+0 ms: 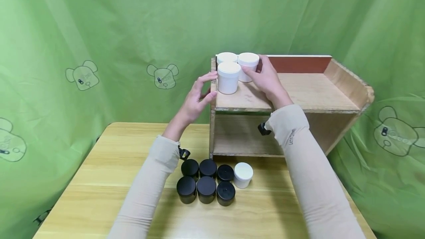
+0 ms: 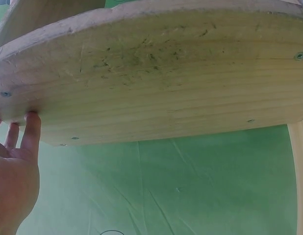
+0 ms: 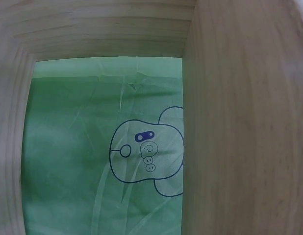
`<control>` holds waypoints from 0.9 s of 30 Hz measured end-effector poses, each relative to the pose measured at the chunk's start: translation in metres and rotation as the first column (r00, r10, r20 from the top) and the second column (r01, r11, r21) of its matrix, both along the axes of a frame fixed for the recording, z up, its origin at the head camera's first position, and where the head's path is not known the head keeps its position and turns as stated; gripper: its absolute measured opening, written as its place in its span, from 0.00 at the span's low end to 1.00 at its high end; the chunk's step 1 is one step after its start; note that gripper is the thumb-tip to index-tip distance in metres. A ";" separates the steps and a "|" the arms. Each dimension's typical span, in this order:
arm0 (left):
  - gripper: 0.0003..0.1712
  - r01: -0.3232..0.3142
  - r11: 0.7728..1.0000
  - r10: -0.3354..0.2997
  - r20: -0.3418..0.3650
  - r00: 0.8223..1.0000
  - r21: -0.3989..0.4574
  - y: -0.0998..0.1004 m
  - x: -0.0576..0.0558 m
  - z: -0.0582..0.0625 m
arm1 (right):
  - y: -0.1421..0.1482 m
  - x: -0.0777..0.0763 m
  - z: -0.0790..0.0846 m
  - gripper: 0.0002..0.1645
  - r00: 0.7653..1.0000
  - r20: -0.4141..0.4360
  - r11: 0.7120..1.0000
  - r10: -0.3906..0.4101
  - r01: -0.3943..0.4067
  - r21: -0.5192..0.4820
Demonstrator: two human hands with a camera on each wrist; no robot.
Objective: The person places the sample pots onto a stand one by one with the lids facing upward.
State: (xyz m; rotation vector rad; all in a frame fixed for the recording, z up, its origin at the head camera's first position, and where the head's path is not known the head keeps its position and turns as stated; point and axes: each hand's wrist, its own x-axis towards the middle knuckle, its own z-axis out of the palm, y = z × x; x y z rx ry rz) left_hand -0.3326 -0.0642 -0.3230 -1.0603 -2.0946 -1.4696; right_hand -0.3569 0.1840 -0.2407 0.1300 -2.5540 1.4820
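Note:
Three white lidded jars stand grouped at the left end of a wooden shelf unit's top board (image 1: 299,89). My right hand (image 1: 267,80) grips the back right white jar (image 1: 248,63), thumb at its front and fingers round its right side. The front white jar (image 1: 228,80) partly covers the back left white jar (image 1: 227,56). My left hand (image 1: 197,97) rests its fingertips against the shelf's left side panel (image 2: 156,78), holding nothing. In the left wrist view the left fingers (image 2: 31,134) touch that panel. The right wrist view shows only the shelf's inside and the curtain, not the hand.
On the wooden table (image 1: 126,165) before the shelf, several black-lidded jars (image 1: 206,187) stand in two rows, with another white jar (image 1: 243,174) at their right. The shelf's lower compartment (image 1: 244,135) is open at the front. A green curtain (image 1: 132,28) hangs behind.

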 end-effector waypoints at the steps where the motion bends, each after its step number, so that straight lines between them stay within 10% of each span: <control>1: 0.33 -0.002 1.000 0.002 -0.002 1.000 0.000 0.000 0.000 0.000 | 0.000 0.000 0.000 0.45 1.000 0.000 1.000 0.000 0.000 0.004; 17: 0.32 -0.018 1.000 0.018 -0.005 1.000 -0.008 0.000 0.001 0.002 | 0.003 0.006 0.003 0.47 1.000 -0.019 0.999 -0.025 0.026 0.038; 27: 0.34 -0.013 1.000 0.013 -0.002 1.000 0.003 0.004 0.000 0.000 | 0.005 0.041 0.005 0.45 0.989 -0.147 0.992 -0.029 0.046 0.114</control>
